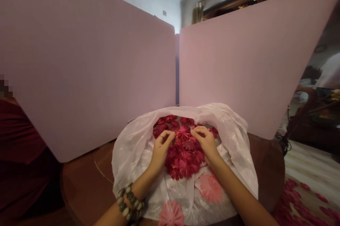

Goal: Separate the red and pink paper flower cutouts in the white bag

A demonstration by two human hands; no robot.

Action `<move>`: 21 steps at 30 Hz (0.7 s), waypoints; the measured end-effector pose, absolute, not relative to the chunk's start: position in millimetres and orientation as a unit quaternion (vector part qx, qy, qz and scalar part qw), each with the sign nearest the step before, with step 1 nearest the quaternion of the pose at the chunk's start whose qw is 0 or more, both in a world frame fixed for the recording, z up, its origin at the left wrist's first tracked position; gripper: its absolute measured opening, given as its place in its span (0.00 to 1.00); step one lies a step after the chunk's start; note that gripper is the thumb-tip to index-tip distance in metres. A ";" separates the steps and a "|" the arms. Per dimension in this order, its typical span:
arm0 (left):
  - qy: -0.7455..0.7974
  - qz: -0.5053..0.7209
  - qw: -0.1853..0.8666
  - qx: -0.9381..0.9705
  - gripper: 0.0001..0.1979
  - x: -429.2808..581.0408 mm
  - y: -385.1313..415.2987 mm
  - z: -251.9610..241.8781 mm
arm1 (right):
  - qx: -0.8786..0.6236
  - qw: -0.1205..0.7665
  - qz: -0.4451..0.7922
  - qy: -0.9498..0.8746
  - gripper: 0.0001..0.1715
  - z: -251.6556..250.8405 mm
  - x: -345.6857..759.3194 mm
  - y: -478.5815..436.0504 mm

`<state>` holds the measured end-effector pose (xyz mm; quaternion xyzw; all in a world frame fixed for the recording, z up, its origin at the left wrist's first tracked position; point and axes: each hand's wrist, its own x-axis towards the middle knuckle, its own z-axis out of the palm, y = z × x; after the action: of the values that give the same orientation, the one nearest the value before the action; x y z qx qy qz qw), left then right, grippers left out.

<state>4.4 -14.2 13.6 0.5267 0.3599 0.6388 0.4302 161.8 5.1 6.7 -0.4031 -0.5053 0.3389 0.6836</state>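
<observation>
My left hand (162,146), with a ring and a beaded bracelet (129,201) on the wrist, is closed in a pinch. Whatever sits between its fingertips is too small to make out. Across from it my right hand (206,143) pinches the right edge of a red artificial flower (183,132). That flower is raised between both hands, over a heap of red artificial flowers (186,164) inside an open white plastic bag (132,151). Two paler pink flowers lie nearer to me: one flower (211,187) by my right forearm, another flower (171,213) at the bag's front edge.
Under the bag is a round brown wooden table (85,180). Two tall pink panels (106,59) stand behind it, meeting in a corner. A person in dark red clothing (21,137) is at the left. More red flowers (300,201) lie on the floor at right.
</observation>
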 end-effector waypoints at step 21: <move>0.359 0.585 0.416 0.597 0.10 8.3 -10.1 0.2 | -0.335 0.618 0.308 -0.641 0.04 7.7 150.1 -4.8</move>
<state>8.3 -10.1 0.2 0.5968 0.3589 0.5848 0.4159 150.1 -4.8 7.7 -0.3353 -0.6411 0.3077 0.6180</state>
